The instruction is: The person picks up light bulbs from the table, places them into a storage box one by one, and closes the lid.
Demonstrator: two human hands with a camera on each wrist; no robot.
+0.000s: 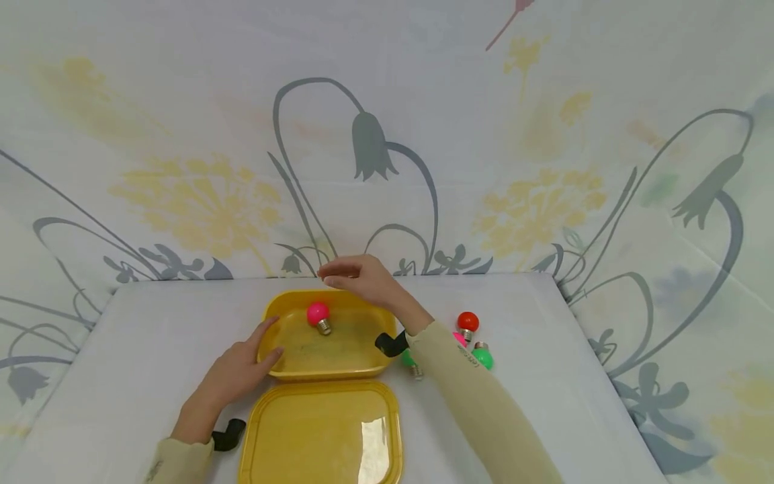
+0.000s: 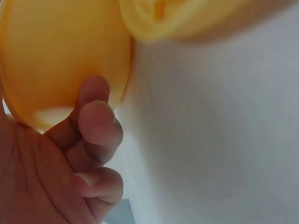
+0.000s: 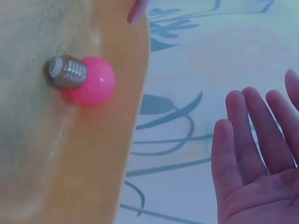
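Observation:
A pink light bulb (image 1: pixel 318 314) with a metal screw base lies in a yellow plastic container (image 1: pixel 363 368). My left hand (image 1: pixel 237 371) rests at the container's left side, with forefinger and thumb touching the rim. Loosely bent fingers (image 2: pixel 99 123) of that hand show beside the container wall in the left wrist view. Over the container's back edge is my right hand (image 1: pixel 365 279), holding nothing. Its fingers (image 3: pixel 264 128) are extended in the right wrist view, apart from the pink bulb (image 3: pixel 96 81).
A yellow lid (image 1: pixel 320 430) lies in front of the container. To the right are a red bulb (image 1: pixel 468 321), a green bulb (image 1: pixel 483 357), another green bulb (image 1: pixel 408 359) and a pink bulb (image 1: pixel 460 339), partly hidden by my right sleeve. Patterned cloth (image 1: pixel 387 202) stands behind the white table (image 1: pixel 532 390).

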